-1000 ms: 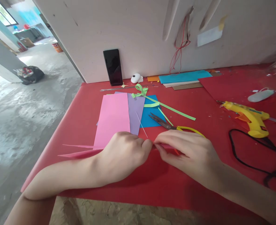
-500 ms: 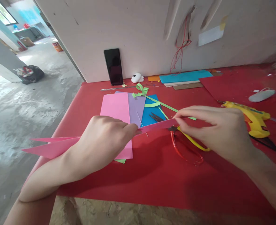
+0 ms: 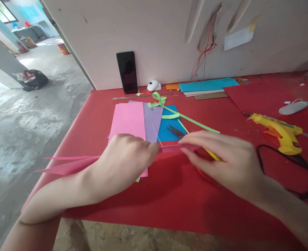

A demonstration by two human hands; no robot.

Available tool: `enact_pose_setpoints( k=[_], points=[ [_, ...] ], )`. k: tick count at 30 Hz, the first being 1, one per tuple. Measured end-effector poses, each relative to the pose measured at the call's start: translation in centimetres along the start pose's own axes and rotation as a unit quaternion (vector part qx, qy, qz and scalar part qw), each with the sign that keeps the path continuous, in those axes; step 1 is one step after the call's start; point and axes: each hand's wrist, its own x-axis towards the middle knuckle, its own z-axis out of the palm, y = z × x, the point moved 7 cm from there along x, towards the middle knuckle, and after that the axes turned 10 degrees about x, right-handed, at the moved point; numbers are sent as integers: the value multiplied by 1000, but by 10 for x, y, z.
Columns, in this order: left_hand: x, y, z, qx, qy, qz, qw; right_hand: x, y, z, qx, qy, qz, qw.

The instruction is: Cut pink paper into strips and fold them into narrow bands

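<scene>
A folded piece of pink paper [image 3: 70, 166] runs through my left hand [image 3: 129, 167], which is closed on it. Its two loose layers stick out apart on the left, over the forearm. On the other side, a narrow pink end passes between the thumb and fingers of my right hand [image 3: 224, 164], slightly blurred. Beneath the hands lie a flat pink sheet [image 3: 127, 120], a purple sheet [image 3: 154, 118] and a blue sheet [image 3: 166, 132]. Pliers [image 3: 176, 131] rest under my right hand, their red and yellow handles mostly hidden.
Light green paper strips [image 3: 201, 126] trail over the sheets. A black phone [image 3: 127, 72] leans on the wall beside a small white object [image 3: 153, 85]. Blue paper [image 3: 208, 84] lies at the back. On the right are a yellow glue gun [image 3: 283, 130] with its cord and a white bottle [image 3: 293, 107].
My right hand has moved left and slightly down along the pink strip, closer to my left hand, and covers more of the pliers' handles. The left hand has shifted slightly right.
</scene>
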Motion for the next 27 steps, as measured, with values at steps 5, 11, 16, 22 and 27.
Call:
enact_pose_setpoints(
  k=[5, 11, 16, 22, 27],
  points=[
    [1, 24, 5, -16, 38, 37, 998, -7, -8, 19, 43, -13, 11, 999],
    [-1, 31, 6, -30, 57, 33, 997, -11, -12, 21, 54, 7, 6, 998],
    [-1, 30, 1, -24, 63, 32, 997, -10, -13, 17, 57, -10, 24, 998],
    [-1, 17, -3, -8, 56, 10, 998, -5, 3, 7, 15, 2, 73, 997],
    [-2, 6, -5, 8, 55, -14, 998, -1, 16, -4, -11, 28, 76, 997]
  ],
)
